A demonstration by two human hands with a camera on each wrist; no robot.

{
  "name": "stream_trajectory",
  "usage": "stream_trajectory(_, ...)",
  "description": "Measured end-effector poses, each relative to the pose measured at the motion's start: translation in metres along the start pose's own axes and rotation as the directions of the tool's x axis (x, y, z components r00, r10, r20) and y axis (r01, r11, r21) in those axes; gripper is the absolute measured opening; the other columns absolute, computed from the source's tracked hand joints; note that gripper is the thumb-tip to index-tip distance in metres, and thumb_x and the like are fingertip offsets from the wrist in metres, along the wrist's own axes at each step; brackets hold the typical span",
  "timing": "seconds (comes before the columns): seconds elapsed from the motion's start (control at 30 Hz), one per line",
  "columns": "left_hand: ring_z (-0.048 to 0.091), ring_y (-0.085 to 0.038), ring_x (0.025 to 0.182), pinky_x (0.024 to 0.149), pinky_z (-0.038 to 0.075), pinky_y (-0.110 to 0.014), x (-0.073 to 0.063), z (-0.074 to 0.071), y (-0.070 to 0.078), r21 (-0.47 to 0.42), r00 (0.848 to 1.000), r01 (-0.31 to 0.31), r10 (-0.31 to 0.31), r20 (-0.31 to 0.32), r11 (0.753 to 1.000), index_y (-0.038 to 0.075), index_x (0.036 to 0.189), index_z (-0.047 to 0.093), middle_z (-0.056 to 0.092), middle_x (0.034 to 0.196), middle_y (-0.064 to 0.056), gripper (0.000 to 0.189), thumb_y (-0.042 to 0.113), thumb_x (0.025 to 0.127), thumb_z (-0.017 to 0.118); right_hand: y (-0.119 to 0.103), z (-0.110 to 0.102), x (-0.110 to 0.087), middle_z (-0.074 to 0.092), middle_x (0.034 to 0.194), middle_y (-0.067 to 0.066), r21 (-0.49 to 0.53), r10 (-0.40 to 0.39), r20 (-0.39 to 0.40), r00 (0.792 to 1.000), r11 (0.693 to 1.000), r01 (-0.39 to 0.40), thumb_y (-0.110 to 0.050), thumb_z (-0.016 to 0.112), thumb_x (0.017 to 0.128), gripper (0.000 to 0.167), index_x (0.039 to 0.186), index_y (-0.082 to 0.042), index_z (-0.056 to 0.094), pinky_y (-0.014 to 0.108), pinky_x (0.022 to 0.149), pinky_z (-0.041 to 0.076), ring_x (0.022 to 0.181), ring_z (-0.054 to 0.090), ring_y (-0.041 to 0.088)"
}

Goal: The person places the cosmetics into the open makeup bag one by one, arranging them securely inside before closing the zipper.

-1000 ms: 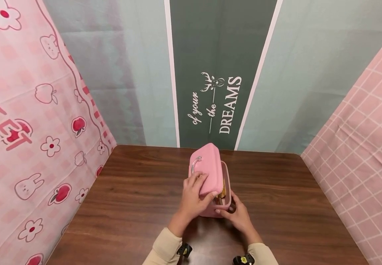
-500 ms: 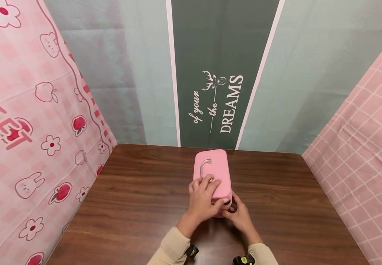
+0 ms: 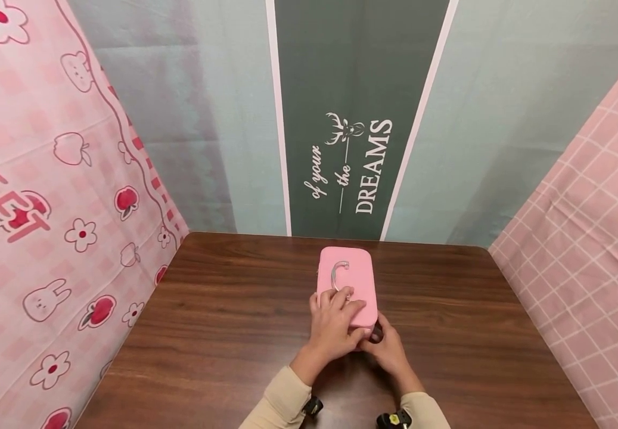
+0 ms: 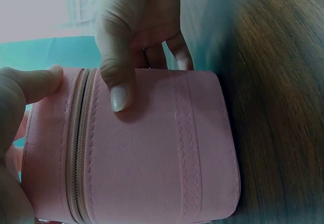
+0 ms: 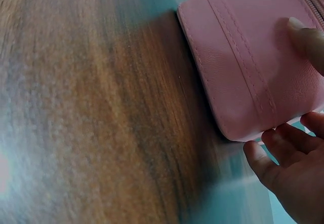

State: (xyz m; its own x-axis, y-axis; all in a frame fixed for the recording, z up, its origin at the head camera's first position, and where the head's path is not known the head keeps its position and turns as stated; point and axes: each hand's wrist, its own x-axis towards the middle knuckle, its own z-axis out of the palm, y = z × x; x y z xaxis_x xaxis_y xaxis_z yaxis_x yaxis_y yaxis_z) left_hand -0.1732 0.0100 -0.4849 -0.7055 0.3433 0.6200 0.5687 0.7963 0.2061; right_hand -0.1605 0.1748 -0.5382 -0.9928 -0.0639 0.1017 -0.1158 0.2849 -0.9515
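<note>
A pink zippered case [image 3: 361, 280] stands on the table with its lid down, and a curved, shiny handle [image 3: 334, 274] is on top. My left hand [image 3: 332, 328] lies over the near left part of the lid, its fingers on top near the handle and its thumb at the near side. My right hand [image 3: 387, 353] holds the near right corner of the body, thumb on the near side and fingers round the right side. In the left wrist view, the zipper [image 4: 78, 148] runs between lid and body. The inside of the case is hidden.
The brown wooden table [image 3: 223, 310] extends around the case. A green and grey curtain [image 3: 362, 71] with white lettering hangs behind it. Pink printed cloths hang at the left [image 3: 83, 179] and right [image 3: 582, 238].
The lid, tilted to the left with yellowish contents showing a second ago, has come down onto the body. My left hand moved right and down with it; my right hand stayed at the corner.
</note>
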Motion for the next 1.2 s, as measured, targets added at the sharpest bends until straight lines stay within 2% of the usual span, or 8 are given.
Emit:
stream_trajectory(0.17,0.043,-0.026,0.105,0.086,0.027,-0.054,-0.001,-0.001,-0.001,-0.011,1.000,-0.009,0.010,0.006,1.000,0.026,0.110,0.066,0.051,0.125,-0.001,0.045,0.053,0.073,0.068,-0.020,0.000,-0.004,0.047,0.122,0.034,0.007,0.004,0.006,1.000,1.000,-0.005,0.007,0.075,0.069,0.077,0.133,0.015,0.033,0.043,0.082,0.047,0.105,0.051,0.040)
stream_trajectory(0.47,0.042,-0.026,0.107,0.087,0.028,-0.055,-0.001,-0.004,-0.005,-0.048,0.999,-0.035,0.035,0.017,0.998,0.025,0.112,0.066,0.050,0.130,-0.004,0.042,0.047,0.077,0.069,0.015,0.000,0.002,0.046,0.127,0.028,0.047,-0.025,0.007,1.000,0.999,0.025,0.002,0.076,0.072,0.078,0.137,0.008,0.034,0.032,0.082,0.048,0.109,0.051,0.034)
stream_trajectory(0.7,0.043,-0.025,0.110,0.089,0.028,-0.053,-0.005,-0.006,-0.014,-0.189,0.998,-0.057,0.057,-0.005,0.980,0.021,0.108,0.069,0.051,0.132,-0.006,0.039,0.040,0.075,0.074,0.022,-0.012,0.002,0.050,0.126,0.025,0.107,-0.055,0.065,0.996,0.993,0.048,0.000,0.077,0.073,0.072,0.136,0.005,0.041,0.036,0.085,0.046,0.112,0.051,0.032)
stream_trajectory(0.8,0.045,-0.028,0.116,0.092,0.030,-0.053,-0.008,-0.008,-0.022,-0.338,0.998,-0.037,0.020,-0.054,0.940,0.015,0.109,0.068,0.048,0.134,-0.012,0.043,0.031,0.071,0.080,0.019,-0.021,0.002,0.053,0.123,0.025,0.088,-0.049,0.103,0.993,0.995,0.040,-0.003,0.076,0.075,0.067,0.133,0.006,0.044,0.037,0.082,0.048,0.109,0.054,0.034)
stream_trajectory(0.9,0.045,-0.032,0.120,0.097,0.034,-0.047,-0.015,-0.009,-0.031,-0.495,0.991,-0.023,-0.044,-0.124,0.868,0.007,0.113,0.065,0.042,0.136,-0.021,0.052,0.021,0.066,0.084,0.013,-0.032,0.002,0.056,0.119,0.024,0.018,-0.066,0.139,0.988,0.998,0.064,-0.006,0.076,0.076,0.063,0.131,0.006,0.047,0.041,0.082,0.047,0.105,0.056,0.037)
stream_trajectory(1.0,0.046,-0.035,0.119,0.094,0.039,-0.043,-0.024,-0.011,-0.042,-0.590,0.980,0.006,-0.122,-0.158,0.808,0.002,0.118,0.060,0.037,0.138,-0.024,0.052,0.015,0.071,0.079,0.002,-0.045,0.005,0.054,0.123,0.022,-0.094,-0.109,0.162,0.981,0.988,0.126,-0.010,0.077,0.075,0.069,0.135,-0.002,0.044,0.049,0.085,0.044,0.108,0.054,0.039)
stream_trajectory(1.1,0.048,-0.036,0.116,0.086,0.045,-0.044,-0.031,-0.012,-0.053,-0.636,0.969,0.051,-0.192,-0.155,0.770,0.000,0.121,0.058,0.040,0.138,-0.021,0.044,0.009,0.080,0.067,-0.013,-0.056,0.010,0.046,0.133,0.019,-0.222,-0.177,0.171,0.969,0.951,0.213,-0.017,0.080,0.073,0.082,0.142,-0.012,0.037,0.056,0.087,0.040,0.116,0.047,0.041)
stream_trajectory(1.2,0.054,-0.037,0.108,0.079,0.048,-0.046,-0.035,-0.010,-0.064,-0.665,0.963,0.088,-0.233,-0.133,0.741,-0.003,0.121,0.057,0.050,0.129,-0.019,0.039,-0.003,0.082,0.058,-0.026,-0.061,0.015,0.037,0.142,0.014,-0.340,-0.264,0.192,0.945,0.886,0.316,-0.024,0.084,0.067,0.093,0.144,-0.020,0.033,0.057,0.088,0.038,0.124,0.039,0.038)
